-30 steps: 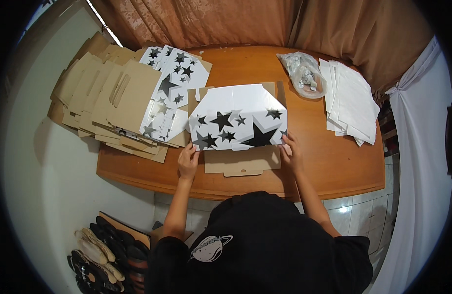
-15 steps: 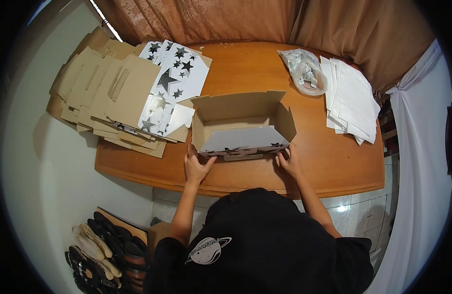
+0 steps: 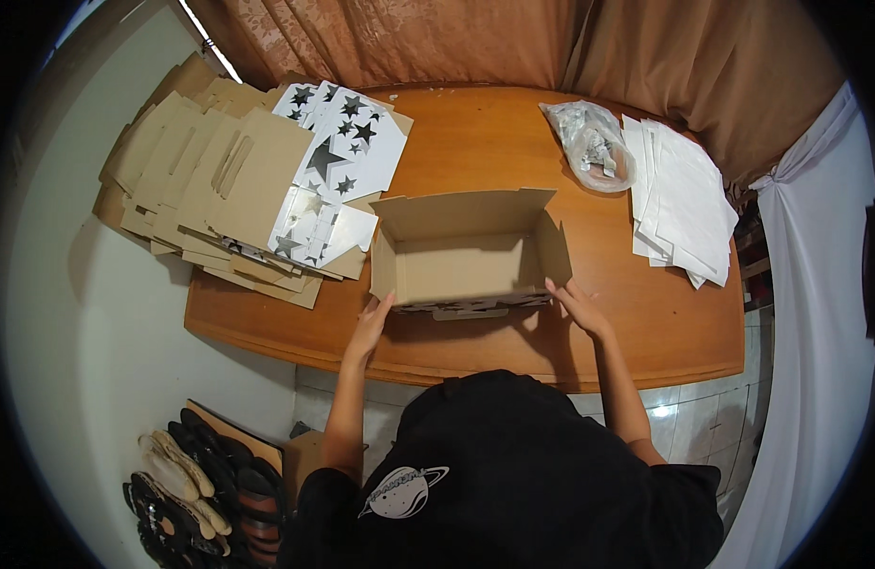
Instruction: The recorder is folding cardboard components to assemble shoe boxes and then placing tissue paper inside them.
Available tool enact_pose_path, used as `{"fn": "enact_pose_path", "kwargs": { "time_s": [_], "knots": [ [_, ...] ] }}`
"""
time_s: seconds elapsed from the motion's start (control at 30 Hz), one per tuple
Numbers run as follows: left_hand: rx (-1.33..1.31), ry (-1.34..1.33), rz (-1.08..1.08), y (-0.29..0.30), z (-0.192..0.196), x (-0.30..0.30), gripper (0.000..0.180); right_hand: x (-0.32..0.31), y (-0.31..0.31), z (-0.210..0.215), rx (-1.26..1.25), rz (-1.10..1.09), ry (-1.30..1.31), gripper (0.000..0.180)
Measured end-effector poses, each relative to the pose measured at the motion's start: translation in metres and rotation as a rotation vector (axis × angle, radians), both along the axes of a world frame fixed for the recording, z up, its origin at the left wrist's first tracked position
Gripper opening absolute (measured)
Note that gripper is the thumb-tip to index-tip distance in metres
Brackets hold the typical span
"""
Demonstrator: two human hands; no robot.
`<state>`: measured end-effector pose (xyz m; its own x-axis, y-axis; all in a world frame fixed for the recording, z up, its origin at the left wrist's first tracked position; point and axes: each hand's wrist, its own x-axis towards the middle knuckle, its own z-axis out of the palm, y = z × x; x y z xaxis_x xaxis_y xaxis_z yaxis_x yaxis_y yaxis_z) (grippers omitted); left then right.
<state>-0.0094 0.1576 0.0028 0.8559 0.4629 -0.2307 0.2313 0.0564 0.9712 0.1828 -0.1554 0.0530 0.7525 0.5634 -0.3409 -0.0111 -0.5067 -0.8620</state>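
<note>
Bracing an open cardboard box (image 3: 466,251) from both sides, the person's hands rest flat against its near lower corners. The left hand (image 3: 369,329) has its fingers stretched out and together, fingertips touching the box's near-left corner; it clasps nothing, only presses. The right hand (image 3: 580,308) is likewise spread open, fingertips laid on the box's near-right corner, with nothing enclosed in it.

The box stands upright on the wooden table (image 3: 475,142), close to the table's near edge, its top flaps folded outward. Its inside shows bare brown cardboard, with nothing in it. Along the box's near bottom edge a strip of white, star-printed outer face peeks out.

Left of the box lies a fanned stack of flattened cardboard blanks (image 3: 210,180), some brown side up; the white sheets with black stars (image 3: 347,152) lie on top, just beside the box's left wall. Right of the box and farther back sits a clear plastic bag (image 3: 589,147) holding small items too blurred to name. Beyond that, farther right of the box, is a pile of white paper sheets (image 3: 684,204).
</note>
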Motion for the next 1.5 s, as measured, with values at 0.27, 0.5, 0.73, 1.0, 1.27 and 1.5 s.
{"fn": "enact_pose_path", "kwargs": {
  "time_s": [0.27, 0.5, 0.73, 1.0, 1.27, 1.5],
  "knots": [
    [0.333, 0.018, -0.079, -0.007, -0.013, -0.01, 0.065, 0.005, -0.014, -0.026, 0.142, 0.154, -0.056, 0.073],
    [1.256, -0.201, 0.049, -0.017, -0.008, -0.013, 0.066, -0.003, -0.01, -0.011, -0.093, 0.13, -0.086, 0.078],
    [1.083, 0.287, -0.016, -0.023, 0.016, -0.016, 0.082, -0.012, 0.02, 0.045, 0.247, -0.135, -0.763, 0.085],
    [1.134, 0.231, 0.062, -0.028, 0.019, -0.012, 0.093, 0.005, 0.113, 0.074, 0.084, -0.006, -1.27, 0.073],
    [1.001, 0.354, 0.163, -0.037, 0.028, -0.012, 0.098, 0.023, 0.097, 0.022, -0.293, 0.194, -1.251, 0.054],
    [1.06, 0.276, 0.126, -0.033, 0.024, -0.011, 0.094, 0.016, 0.072, -0.016, -0.28, 0.42, -1.022, 0.049]
  ]
}}
